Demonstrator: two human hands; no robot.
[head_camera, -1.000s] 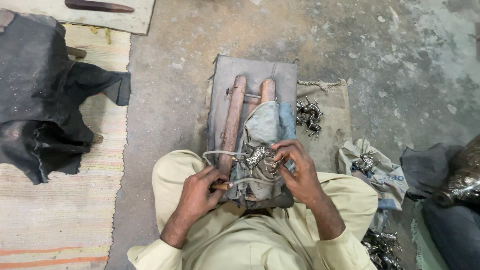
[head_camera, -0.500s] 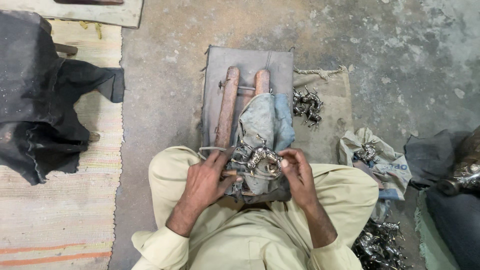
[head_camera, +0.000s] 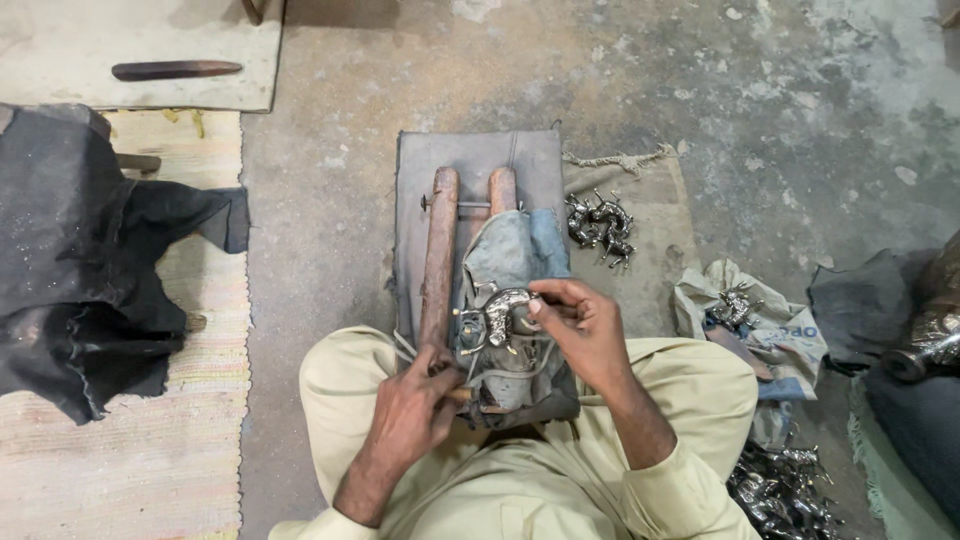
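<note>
- Our right hand (head_camera: 590, 325) now pinches the small metal figure (head_camera: 497, 315) atop the cloth-wrapped wooden clamp (head_camera: 440, 255), near its end closest to us.
- Our left hand (head_camera: 415, 410) has dropped, fingers curled round a tool handle; we judge a working stroke underway.

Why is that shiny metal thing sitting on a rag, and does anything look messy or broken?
Nothing looks broken. The right hand steadies the shiny metal piece on a worn cloth draped over two wooden bars. A few similar metal pieces lie loose on the mat beside it.
</note>
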